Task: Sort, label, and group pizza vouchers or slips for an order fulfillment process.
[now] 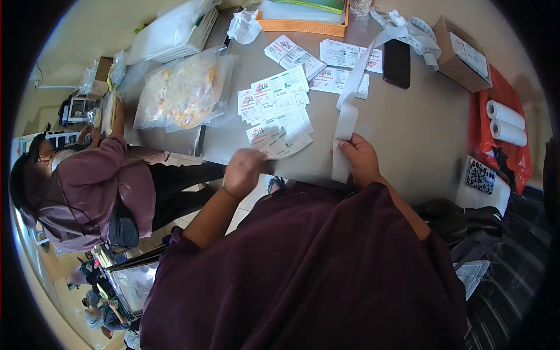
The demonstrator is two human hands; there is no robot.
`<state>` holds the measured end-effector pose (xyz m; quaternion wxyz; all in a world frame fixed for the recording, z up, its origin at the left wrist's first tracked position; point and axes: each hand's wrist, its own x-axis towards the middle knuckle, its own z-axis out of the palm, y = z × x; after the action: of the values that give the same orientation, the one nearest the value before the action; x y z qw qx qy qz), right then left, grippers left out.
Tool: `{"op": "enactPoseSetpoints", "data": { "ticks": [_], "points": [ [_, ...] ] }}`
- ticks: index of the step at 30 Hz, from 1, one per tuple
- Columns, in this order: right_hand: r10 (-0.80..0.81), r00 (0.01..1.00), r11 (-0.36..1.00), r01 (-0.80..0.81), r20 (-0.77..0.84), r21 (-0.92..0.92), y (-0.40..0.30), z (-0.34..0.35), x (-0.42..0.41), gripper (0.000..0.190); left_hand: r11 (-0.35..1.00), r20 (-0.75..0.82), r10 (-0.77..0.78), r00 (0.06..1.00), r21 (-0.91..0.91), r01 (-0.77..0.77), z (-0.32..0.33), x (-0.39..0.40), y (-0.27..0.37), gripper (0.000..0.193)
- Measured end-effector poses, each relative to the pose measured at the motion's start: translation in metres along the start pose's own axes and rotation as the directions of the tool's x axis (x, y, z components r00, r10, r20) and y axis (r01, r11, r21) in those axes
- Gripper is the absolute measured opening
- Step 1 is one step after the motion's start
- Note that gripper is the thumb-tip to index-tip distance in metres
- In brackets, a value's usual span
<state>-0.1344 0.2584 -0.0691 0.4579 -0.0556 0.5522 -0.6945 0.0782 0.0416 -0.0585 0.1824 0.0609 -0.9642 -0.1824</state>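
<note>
My right hand (361,159) pinches a long white paper label strip (348,118) between thumb and fingers, near the table's front edge. The strip's loose end hangs below the thumb, and the rest runs up to a curled heap. My left hand (245,173) is blurred and curled, its fingertips at the lower left corner of a printed card (280,140). Blur hides whether they grip it. That card's lower edge looks bent. More printed cards (280,89) lie fanned above it. Behind them rest further card stacks (295,57) (345,52).
Bagged flat food (179,92) lies left, beside a white basket (188,39). An orange basket (302,27) stands at the back. Right are a dark phone (396,64), a cardboard box (461,57) and plastic rolls (507,122). A co-worker (96,183) stands at left.
</note>
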Motion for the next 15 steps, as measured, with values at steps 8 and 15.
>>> {"op": "enactPoseSetpoints", "data": {
  "ticks": [8, 15],
  "points": [
    [0.033, 0.994, 0.997, -0.039, -0.101, -0.059, -0.025, 0.000, -0.017, 0.019, 0.796, -0.355, -0.502, 0.789, -0.546, 0.261, -0.016, 0.091, -0.021, 0.002],
    [-0.003, 0.999, 0.959, 0.012, 0.032, -0.284, -0.004, -0.013, -0.023, 0.019, 0.973, 0.185, -0.125, 0.975, 0.214, 0.084, 0.014, 0.113, -0.057, 0.027]
  ]
}}
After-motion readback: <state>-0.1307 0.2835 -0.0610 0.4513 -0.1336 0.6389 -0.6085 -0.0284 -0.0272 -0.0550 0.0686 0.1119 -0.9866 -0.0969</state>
